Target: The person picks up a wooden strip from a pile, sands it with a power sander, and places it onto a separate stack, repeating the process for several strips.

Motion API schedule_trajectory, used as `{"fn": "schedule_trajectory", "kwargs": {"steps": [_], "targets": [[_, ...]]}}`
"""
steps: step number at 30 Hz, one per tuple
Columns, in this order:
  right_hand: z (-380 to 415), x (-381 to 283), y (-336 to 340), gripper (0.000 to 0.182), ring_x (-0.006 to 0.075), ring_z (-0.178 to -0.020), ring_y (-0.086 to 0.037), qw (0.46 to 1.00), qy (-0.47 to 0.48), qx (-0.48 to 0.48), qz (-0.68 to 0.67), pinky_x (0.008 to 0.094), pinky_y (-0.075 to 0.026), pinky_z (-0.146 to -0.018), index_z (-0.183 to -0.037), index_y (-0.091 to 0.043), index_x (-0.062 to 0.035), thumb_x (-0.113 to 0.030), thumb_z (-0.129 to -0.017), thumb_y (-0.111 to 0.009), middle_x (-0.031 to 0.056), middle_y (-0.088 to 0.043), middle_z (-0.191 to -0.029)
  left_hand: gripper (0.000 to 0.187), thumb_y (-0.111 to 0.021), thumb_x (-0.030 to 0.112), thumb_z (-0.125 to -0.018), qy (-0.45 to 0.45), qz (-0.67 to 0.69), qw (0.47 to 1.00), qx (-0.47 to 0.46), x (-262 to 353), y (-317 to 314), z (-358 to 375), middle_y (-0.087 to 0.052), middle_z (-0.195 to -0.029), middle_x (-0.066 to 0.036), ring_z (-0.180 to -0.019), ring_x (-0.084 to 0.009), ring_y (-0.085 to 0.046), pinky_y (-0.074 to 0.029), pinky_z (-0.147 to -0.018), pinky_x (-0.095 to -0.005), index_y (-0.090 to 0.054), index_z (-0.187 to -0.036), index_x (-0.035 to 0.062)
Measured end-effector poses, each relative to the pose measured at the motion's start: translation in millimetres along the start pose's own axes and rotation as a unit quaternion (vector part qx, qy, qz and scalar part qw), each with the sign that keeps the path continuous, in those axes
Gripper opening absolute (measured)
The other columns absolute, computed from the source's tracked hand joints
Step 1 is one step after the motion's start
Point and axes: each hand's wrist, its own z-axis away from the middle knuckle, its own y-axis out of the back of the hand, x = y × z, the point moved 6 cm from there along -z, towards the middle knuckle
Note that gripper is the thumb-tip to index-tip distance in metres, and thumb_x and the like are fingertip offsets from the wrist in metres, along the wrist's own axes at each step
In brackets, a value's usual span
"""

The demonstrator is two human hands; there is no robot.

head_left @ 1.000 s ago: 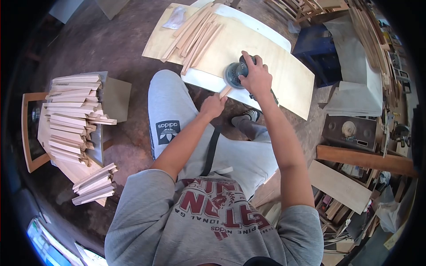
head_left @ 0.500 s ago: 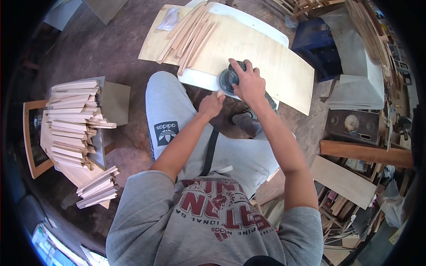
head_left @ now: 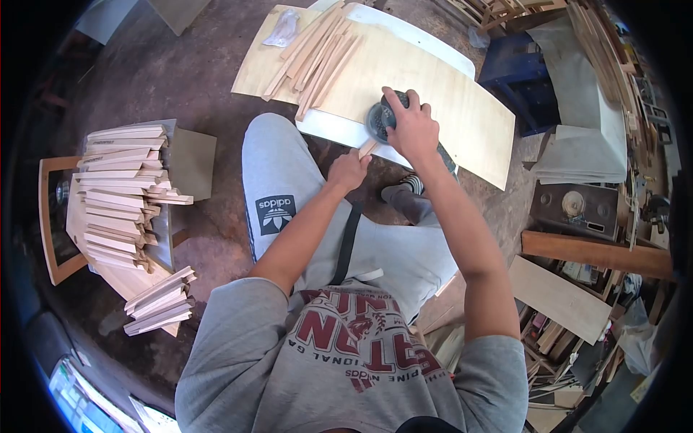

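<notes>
My right hand (head_left: 415, 131) is wrapped over the top of a dark, round electric sander (head_left: 376, 124), at the near edge of a pale plywood board (head_left: 451, 115). A short wooden strip (head_left: 368, 149) juts from the closed fingers of my left hand (head_left: 348, 171). Its far end runs up to the sander's disc, which hides that end. Left of the sander, a loose bunch of wooden strips (head_left: 325, 61) lies across the board. White panel (head_left: 328, 130) shows under the board along its near edge.
A big stack of cut wooden strips (head_left: 119, 195) stands to my left, with a smaller pile (head_left: 162, 302) nearer me. A clear plastic bag (head_left: 282, 29) lies on the board's far corner. To the right are a blue stand (head_left: 516, 83), a speaker box (head_left: 575, 206) and cluttered scrap wood.
More of the wooden strip shows between my left hand and the sander. Both hands keep their holds. The whole view has shifted slightly.
</notes>
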Motion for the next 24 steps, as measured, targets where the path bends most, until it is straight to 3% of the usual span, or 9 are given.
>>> {"fn": "schedule_trajectory", "kwargs": {"steps": [6,16,22,24], "targets": [[14,-8,3,0.089,0.0399,-0.11,-0.066,0.998,0.05,-0.03,-0.008,0.0487,-0.063,-0.077,-0.151,-0.045,-0.0404,-0.019,-0.075,-0.087,0.0155,-0.054,-0.143,0.051,-0.055,0.045,-0.104,-0.001,0.017,1.0,-0.012,-1,-2,-3,-0.072,-0.107,-0.031,-0.106,-0.049,-0.068,-0.052,-0.094,-0.0575,-0.062,-0.118,-0.0039],[-13,24,-1,0.091,0.0408,-0.109,-0.067,0.999,-0.03,-0.021,-0.009,0.0499,-0.063,-0.079,-0.151,-0.045,-0.0395,-0.019,-0.073,-0.087,0.0156,-0.055,-0.143,0.04,-0.062,0.029,-0.1,0.005,0.004,0.998,-0.069,-4,0,0,-0.071,-0.114,-0.031,-0.113,-0.0472,-0.067,-0.052,-0.098,-0.0553,-0.056,-0.122,-0.0041],[14,9,2,0.091,0.0406,-0.114,-0.066,0.997,0.037,-0.056,-0.024,0.0504,-0.062,-0.081,-0.152,-0.044,-0.0401,-0.018,-0.074,-0.086,0.0161,-0.054,-0.144,0.038,-0.063,0.028,-0.1,0.02,0.005,0.997,-0.07,1,4,4,-0.071,-0.114,-0.03,-0.112,-0.0475,-0.067,-0.052,-0.098,-0.0552,-0.056,-0.121,-0.0035],[3,20,2,0.091,0.0413,-0.112,-0.067,0.999,-0.003,-0.042,-0.022,0.0507,-0.062,-0.082,-0.152,-0.045,-0.0396,-0.019,-0.073,-0.086,0.0167,-0.054,-0.144,0.039,-0.063,0.028,-0.1,0.021,0.006,0.997,-0.07,2,3,5,-0.071,-0.114,-0.03,-0.112,-0.0476,-0.067,-0.053,-0.098,-0.0552,-0.056,-0.122,-0.0034]]}}
